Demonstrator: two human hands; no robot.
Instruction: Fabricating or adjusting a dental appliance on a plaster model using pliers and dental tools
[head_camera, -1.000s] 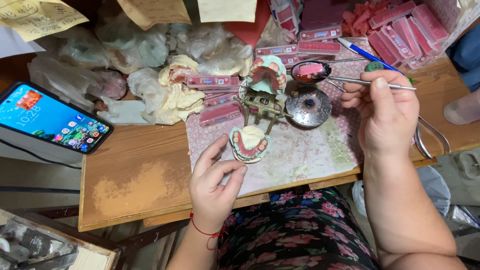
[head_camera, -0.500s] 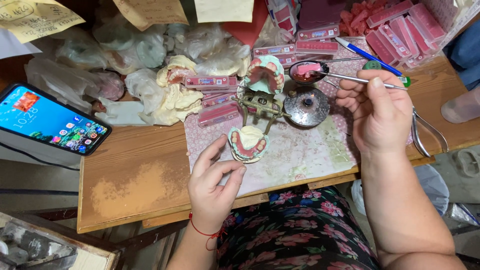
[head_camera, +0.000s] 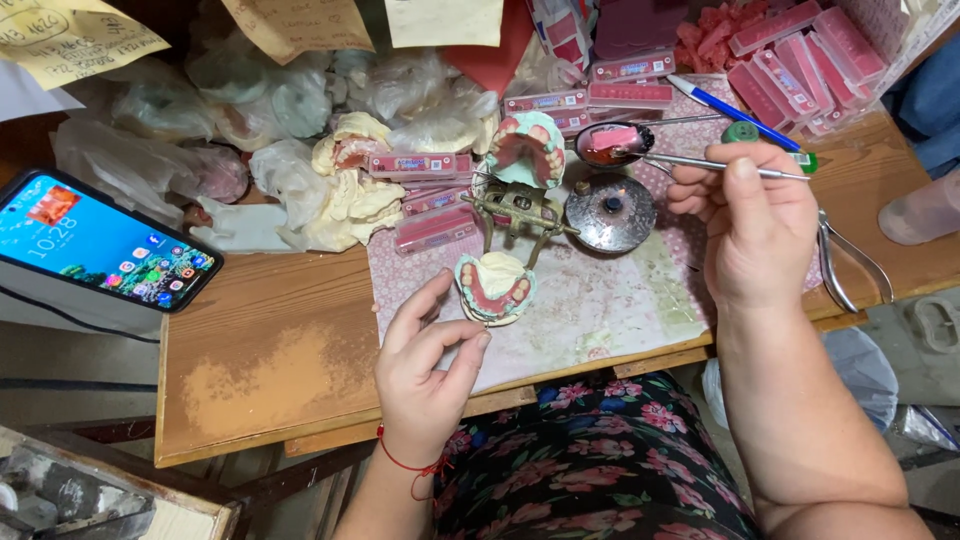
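My left hand (head_camera: 425, 352) rests on the patterned mat (head_camera: 600, 300), fingers apart, its tips just beside a lower denture model (head_camera: 495, 287) with pink wax and teeth. That model sits at the base of a brass articulator (head_camera: 520, 208) whose upper model (head_camera: 527, 148) is tilted back. My right hand (head_camera: 750, 222) grips a thin metal wax tool (head_camera: 700, 164), its tip reaching into a spoon of pink wax (head_camera: 612, 142) above a round metal burner (head_camera: 610, 212).
A lit phone (head_camera: 100, 245) leans at the left. Plastic bags with plaster casts (head_camera: 330, 190) crowd the back. Pink tooth cards (head_camera: 800, 45) lie at the back right, a blue pen (head_camera: 735, 100) near them, and metal pliers (head_camera: 845, 265) beside my right hand.
My right hand has shifted slightly so the tool's tip is in the wax spoon. My left hand stays by the lower model, fingers a little more spread.
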